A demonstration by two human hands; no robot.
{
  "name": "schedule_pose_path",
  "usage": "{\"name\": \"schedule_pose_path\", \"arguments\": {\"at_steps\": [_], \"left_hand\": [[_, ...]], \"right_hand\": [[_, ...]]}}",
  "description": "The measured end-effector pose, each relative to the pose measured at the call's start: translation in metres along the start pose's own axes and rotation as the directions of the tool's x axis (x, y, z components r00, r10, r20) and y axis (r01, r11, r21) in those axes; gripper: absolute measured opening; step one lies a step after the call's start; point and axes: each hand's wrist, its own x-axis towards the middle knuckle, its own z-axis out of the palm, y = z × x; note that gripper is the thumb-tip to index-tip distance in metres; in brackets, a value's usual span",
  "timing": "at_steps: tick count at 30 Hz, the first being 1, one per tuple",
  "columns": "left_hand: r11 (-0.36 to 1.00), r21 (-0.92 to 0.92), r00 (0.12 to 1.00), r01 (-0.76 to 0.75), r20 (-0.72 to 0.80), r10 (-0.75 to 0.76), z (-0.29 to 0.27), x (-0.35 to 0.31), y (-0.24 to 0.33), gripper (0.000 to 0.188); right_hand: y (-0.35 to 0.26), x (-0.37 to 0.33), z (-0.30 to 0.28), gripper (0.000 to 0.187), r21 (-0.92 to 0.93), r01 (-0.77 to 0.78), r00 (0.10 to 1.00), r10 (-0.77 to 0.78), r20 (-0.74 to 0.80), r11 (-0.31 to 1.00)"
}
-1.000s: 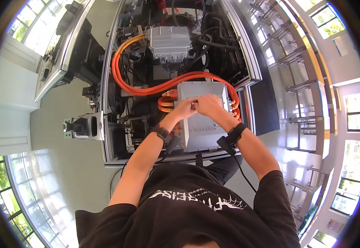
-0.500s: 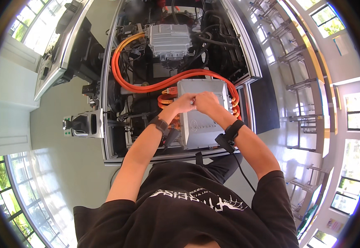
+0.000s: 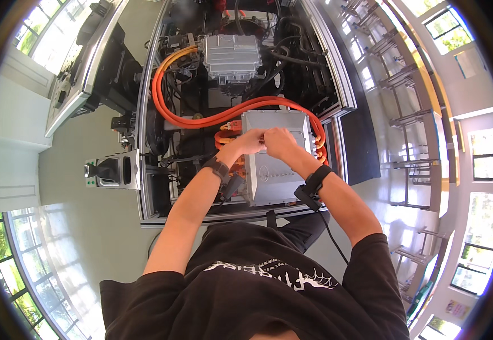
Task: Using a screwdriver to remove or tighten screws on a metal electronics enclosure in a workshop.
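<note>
My left hand (image 3: 250,141) and my right hand (image 3: 280,141) meet above a grey metal box (image 3: 283,175) with a bolted rim. Both have their fingers curled closed and pressed together. Whatever is pinched between them is too small or hidden to make out. Orange cable connectors (image 3: 233,126) stick out of the box's left side, beside my left wrist. Thick orange cables (image 3: 229,113) loop behind the box and come down to its right side. A black strap with a small device (image 3: 308,195) sits on my right wrist, and a watch-like band (image 3: 217,168) on my left.
A silver-framed rig (image 3: 342,68) surrounds the box, its front rail close to my body. Farther back sits a ribbed grey metal unit (image 3: 232,54) among black hoses. A gear shifter (image 3: 107,170) juts out at the left. Tables (image 3: 422,130) line the right side.
My hands stay together over the box, with only slight finger movement. The whole view has shifted very slightly.
</note>
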Motion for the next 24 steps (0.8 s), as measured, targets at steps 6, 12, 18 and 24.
{"name": "schedule_pose_path", "arguments": {"at_steps": [6,12,18,24], "left_hand": [[0.983,0.174,0.997,-0.056,-0.047,0.065,0.005,-0.004,-0.012,0.021],[0.987,0.102,0.960,0.127,-0.262,-0.096,0.012,-0.066,-0.052,0.017],[0.917,0.044,0.875,0.397,-0.320,-0.363,0.015,-0.140,-0.090,0.018],[0.774,-0.059,0.741,0.631,-0.250,-0.623,0.030,-0.197,-0.129,0.020]], "right_hand": [[0.002,0.003,-0.001,0.024,-0.029,-0.004,0.995,0.007,0.100,1.000],[0.001,0.041,0.006,0.028,0.245,-0.389,0.830,0.223,0.511,0.888],[0.002,0.060,0.010,0.021,0.038,-0.084,0.949,0.068,0.307,0.996],[-0.002,0.045,0.006,0.023,-0.059,-0.012,0.948,0.030,0.317,0.998]]}}
